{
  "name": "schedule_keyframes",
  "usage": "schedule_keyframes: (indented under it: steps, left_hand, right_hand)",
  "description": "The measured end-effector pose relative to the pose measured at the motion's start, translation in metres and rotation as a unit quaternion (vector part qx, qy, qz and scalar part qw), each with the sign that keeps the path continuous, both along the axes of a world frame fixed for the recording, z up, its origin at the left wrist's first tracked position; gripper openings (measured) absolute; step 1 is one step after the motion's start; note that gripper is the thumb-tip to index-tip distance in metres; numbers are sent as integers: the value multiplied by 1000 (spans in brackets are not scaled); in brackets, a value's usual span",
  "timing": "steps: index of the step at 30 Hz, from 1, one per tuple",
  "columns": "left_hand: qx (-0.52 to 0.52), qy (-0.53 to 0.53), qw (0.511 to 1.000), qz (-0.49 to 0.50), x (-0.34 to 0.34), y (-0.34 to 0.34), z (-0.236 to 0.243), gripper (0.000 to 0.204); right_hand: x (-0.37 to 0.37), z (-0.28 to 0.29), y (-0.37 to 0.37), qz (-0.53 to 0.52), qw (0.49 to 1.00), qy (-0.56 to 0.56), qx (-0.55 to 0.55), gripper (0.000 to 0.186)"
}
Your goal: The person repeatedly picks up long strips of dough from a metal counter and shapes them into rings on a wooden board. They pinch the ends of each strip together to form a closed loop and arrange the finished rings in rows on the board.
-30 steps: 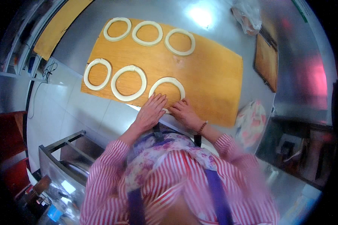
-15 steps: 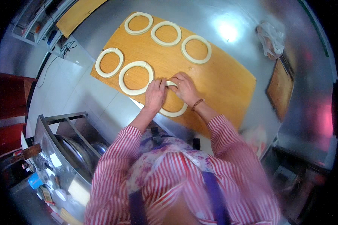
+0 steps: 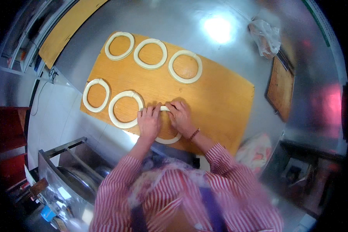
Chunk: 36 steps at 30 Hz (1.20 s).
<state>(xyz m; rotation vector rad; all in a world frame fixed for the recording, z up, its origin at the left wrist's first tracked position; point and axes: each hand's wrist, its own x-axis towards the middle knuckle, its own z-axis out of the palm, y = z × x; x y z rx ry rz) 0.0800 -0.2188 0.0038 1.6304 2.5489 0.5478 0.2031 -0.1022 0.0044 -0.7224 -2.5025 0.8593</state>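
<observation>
Both my hands grip the far side of a pale dough ring [image 3: 168,140] near the front edge of a wooden board [image 3: 216,104]. My left hand [image 3: 149,121] has its fingers closed on the dough, left of a short stretch that shows between the hands. On the other side of that stretch my right hand [image 3: 180,117], with a beaded bracelet on its wrist, pinches the dough. Its near curve shows below my hands; the rest is covered by them. Just left of my left hand lies another dough ring [image 3: 120,124], and several more are spread over the board's left and far parts.
The board rests on a metal table [image 3: 174,19]. A clear plastic bag [image 3: 267,38] and a smaller wooden board [image 3: 281,89] are at the right. To the lower left stands a metal rack [image 3: 65,147] with round pans. A yellow board [image 3: 69,31] lies at the upper left.
The view has shifted, so board and rings appear lower and further left. My hands remain at the same part of the dough ring, fingers still pressed on it.
</observation>
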Motion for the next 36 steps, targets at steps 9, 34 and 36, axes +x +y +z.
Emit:
schedule_keyframes:
  steps: [9,34,36]
  left_hand:
    - [139,-116,971,-158,-29,111,26,46]
    - [63,-133,959,-242,-23,189,-8,39]
    - [97,-126,964,-212,-26,190,-9,40]
  right_hand:
    - [-7,11,117,0,990,-61,126,35]
    - [-31,1,227,-216,958,-187,15,36]
    - [-35,4,229,-218,964,-154,13,37]
